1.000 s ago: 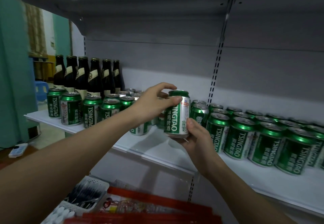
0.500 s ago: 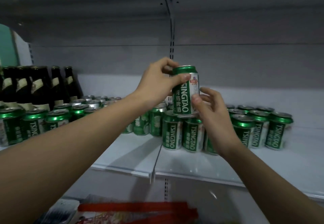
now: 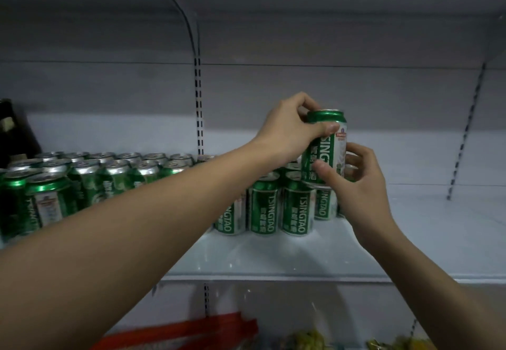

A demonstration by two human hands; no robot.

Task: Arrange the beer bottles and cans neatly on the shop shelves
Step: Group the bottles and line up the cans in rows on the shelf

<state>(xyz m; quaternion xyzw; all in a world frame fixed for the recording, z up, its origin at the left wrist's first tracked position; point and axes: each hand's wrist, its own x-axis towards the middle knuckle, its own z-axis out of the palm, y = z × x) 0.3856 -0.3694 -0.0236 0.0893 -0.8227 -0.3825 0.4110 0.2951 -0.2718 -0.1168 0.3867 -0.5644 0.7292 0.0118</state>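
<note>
With the left hand [image 3: 290, 130] pinching the rim and the right hand [image 3: 361, 182] gripping the body, the raised can [image 3: 324, 147], seemingly resting on the shelf's [image 3: 273, 262] lower cans [image 3: 282, 207], wants lowering squarely, label forward.

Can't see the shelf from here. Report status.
Left hand grips raised Tsingtao can at its top; right hand holds its lower part. Can sits just above shelved cans. Nothing in the way.

just two bare forearms and hands here, left hand [image 3: 287, 127] and right hand [image 3: 358, 182], no sleeves showing, no watch, rings or gloves, nails short and plain as far as I can tell
</note>
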